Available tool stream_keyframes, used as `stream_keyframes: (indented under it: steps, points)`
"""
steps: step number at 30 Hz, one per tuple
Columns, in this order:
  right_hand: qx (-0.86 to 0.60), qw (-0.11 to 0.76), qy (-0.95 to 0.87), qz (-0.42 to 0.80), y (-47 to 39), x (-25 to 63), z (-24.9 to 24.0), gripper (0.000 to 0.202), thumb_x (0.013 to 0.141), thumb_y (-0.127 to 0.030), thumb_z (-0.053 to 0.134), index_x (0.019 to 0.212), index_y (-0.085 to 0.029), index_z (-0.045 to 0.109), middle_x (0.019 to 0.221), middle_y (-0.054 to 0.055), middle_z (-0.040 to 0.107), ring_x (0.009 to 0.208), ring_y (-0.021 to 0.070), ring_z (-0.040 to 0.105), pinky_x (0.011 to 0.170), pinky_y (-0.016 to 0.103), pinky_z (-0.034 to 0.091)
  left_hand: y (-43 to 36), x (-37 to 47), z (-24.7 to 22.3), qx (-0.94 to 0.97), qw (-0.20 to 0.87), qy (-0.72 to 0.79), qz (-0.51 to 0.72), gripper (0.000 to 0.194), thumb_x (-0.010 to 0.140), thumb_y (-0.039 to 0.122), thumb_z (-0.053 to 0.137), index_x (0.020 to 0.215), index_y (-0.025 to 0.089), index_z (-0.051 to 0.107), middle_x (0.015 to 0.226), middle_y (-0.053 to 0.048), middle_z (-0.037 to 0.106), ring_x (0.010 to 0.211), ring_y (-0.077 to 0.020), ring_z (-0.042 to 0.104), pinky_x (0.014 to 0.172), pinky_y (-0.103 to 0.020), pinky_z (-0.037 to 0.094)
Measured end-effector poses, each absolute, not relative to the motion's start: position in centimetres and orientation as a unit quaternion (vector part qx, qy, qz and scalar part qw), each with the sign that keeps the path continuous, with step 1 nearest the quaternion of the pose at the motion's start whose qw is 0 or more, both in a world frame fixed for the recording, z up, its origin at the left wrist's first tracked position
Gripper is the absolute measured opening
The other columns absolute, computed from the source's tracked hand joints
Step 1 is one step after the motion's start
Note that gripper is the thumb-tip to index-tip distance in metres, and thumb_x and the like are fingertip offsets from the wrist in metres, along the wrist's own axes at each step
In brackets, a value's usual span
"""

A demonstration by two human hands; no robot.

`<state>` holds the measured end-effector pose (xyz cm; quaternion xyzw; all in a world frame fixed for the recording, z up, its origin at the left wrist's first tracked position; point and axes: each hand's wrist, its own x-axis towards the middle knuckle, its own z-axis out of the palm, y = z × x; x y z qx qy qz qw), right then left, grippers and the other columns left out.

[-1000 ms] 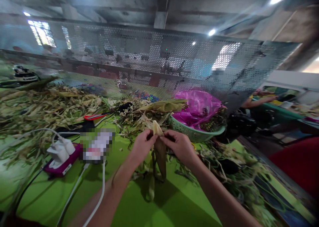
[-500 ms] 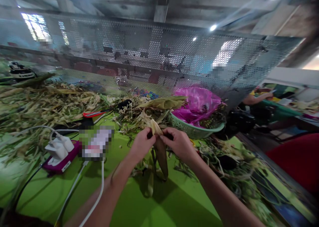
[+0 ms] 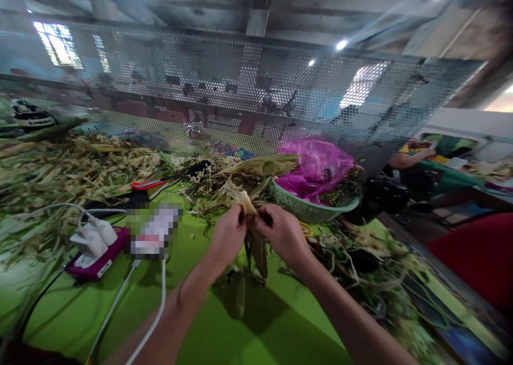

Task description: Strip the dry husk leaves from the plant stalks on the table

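Between my two hands is a dry corn husk (image 3: pixel 256 247), its pale tip pointing up and its darker leaves hanging down over the green table (image 3: pixel 208 322). My left hand (image 3: pixel 230 228) pinches it from the left with fingers closed. From the right, my right hand (image 3: pixel 282 231) is closed on the same husk, thumb and fingers pressed together. The hands almost touch, and the fingertips partly hide the gripped spot. Just behind them sits a green basket (image 3: pixel 312 211) with a pink plastic bag (image 3: pixel 316 164) in it.
Dried husks (image 3: pixel 80 167) are heaped at the left, near a red cutter knife (image 3: pixel 150 184). A phone (image 3: pixel 156 228) and a purple power strip (image 3: pixel 96 255) with white cables lie left. Plant strands (image 3: pixel 372 269) cover the right side. A perforated metal screen (image 3: pixel 224 87) stands behind.
Both hands have turned inward and closed more tightly on the husk. Its hanging leaves have shifted up slightly and the pale tip is shorter above my fingers.
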<state>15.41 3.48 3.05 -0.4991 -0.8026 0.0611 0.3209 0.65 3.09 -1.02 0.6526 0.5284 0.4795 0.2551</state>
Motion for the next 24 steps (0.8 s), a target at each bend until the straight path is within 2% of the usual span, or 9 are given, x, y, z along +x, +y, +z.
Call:
stream_keyframes:
  steps: [5, 8, 11, 14, 17, 20, 24]
  points:
    - [-0.503, 0.345, -0.791, 0.046, 3.7, 15.4, 2.6, 0.009, 0.075, -0.021, 0.05, 0.068, -0.019, 0.054, 0.07, 0.002, 0.059, 0.062, 0.015, 0.049, 0.059, 0.025, 0.032, 2.3, 1.1, -0.3, 0.653, 0.279, 0.506, 0.49, 0.01, 0.088, 0.026, 0.048, 0.086, 0.018, 0.054, 0.084, -0.003, 0.061, 0.079, -0.0168, 0.054, 0.074, -0.029, 0.041]
    - [-0.503, 0.369, -0.777, 0.083, 4.4, 16.2, 2.1, 0.008, 0.071, -0.02, 0.049, 0.071, -0.019, 0.057, 0.07, 0.003, 0.061, 0.066, 0.0164, 0.052, 0.061, 0.025, 0.034, 1.2, 2.0, 0.7, 0.681, 0.307, 0.444, 0.495, 0.016, 0.089, 0.032, 0.049, 0.085, 0.018, 0.055, 0.084, -0.003, 0.059, 0.077, -0.0159, 0.052, 0.071, -0.027, 0.039]
    - [-0.534, 0.393, -0.735, 0.141, 5.5, 17.4, 2.0, 0.013, 0.073, -0.025, 0.05, 0.074, -0.018, 0.061, 0.068, 0.002, 0.062, 0.064, 0.0165, 0.052, 0.06, 0.025, 0.036, 0.8, 2.2, 1.6, 0.649, 0.368, 0.409, 0.525, 0.02, 0.09, 0.036, 0.047, 0.09, 0.018, 0.056, 0.08, -0.001, 0.056, 0.073, -0.0141, 0.049, 0.067, -0.025, 0.038]
    - [-0.57, 0.419, -0.694, 0.135, 6.6, 18.7, 2.0, 0.017, 0.076, -0.033, 0.052, 0.074, -0.019, 0.062, 0.065, 0.0, 0.061, 0.061, 0.0161, 0.05, 0.059, 0.026, 0.034, 1.2, 0.9, 2.3, 0.582, 0.393, 0.41, 0.582, 0.023, 0.089, 0.04, 0.05, 0.087, 0.018, 0.056, 0.071, 0.001, 0.049, 0.067, -0.0129, 0.045, 0.062, -0.024, 0.037]
    - [-0.579, 0.482, -0.639, 0.156, 7.8, 20.5, 2.2, 0.018, 0.071, -0.036, 0.06, 0.072, -0.018, 0.062, 0.063, 0.0, 0.059, 0.06, 0.0155, 0.048, 0.058, 0.026, 0.032, 1.8, -1.2, 3.0, 0.488, 0.375, 0.403, 0.678, 0.027, 0.09, 0.044, 0.047, 0.081, 0.019, 0.053, 0.071, 0.001, 0.049, 0.063, -0.0117, 0.045, 0.061, -0.024, 0.039]
    - [-0.546, 0.561, -0.58, 0.227, 8.4, 22.3, 2.9, 0.024, 0.066, -0.039, 0.066, 0.074, -0.017, 0.062, 0.064, -0.001, 0.058, 0.062, 0.0148, 0.046, 0.06, 0.026, 0.033, 2.2, -3.0, 3.7, 0.407, 0.317, 0.378, 0.768, 0.025, 0.089, 0.044, 0.049, 0.08, 0.021, 0.052, 0.059, 0.005, 0.038, 0.051, -0.0094, 0.035, 0.052, -0.022, 0.035]
    - [-0.511, 0.582, -0.555, 0.304, 8.1, 23.3, 4.2, 0.031, 0.065, -0.046, 0.068, 0.074, -0.017, 0.06, 0.06, -0.003, 0.054, 0.054, 0.0117, 0.044, 0.056, 0.026, 0.036, 2.7, -3.2, 4.3, 0.391, 0.27, 0.399, 0.784, 0.027, 0.087, 0.046, 0.051, 0.082, 0.02, 0.056, 0.06, 0.004, 0.04, 0.049, -0.0083, 0.033, 0.047, -0.021, 0.03]
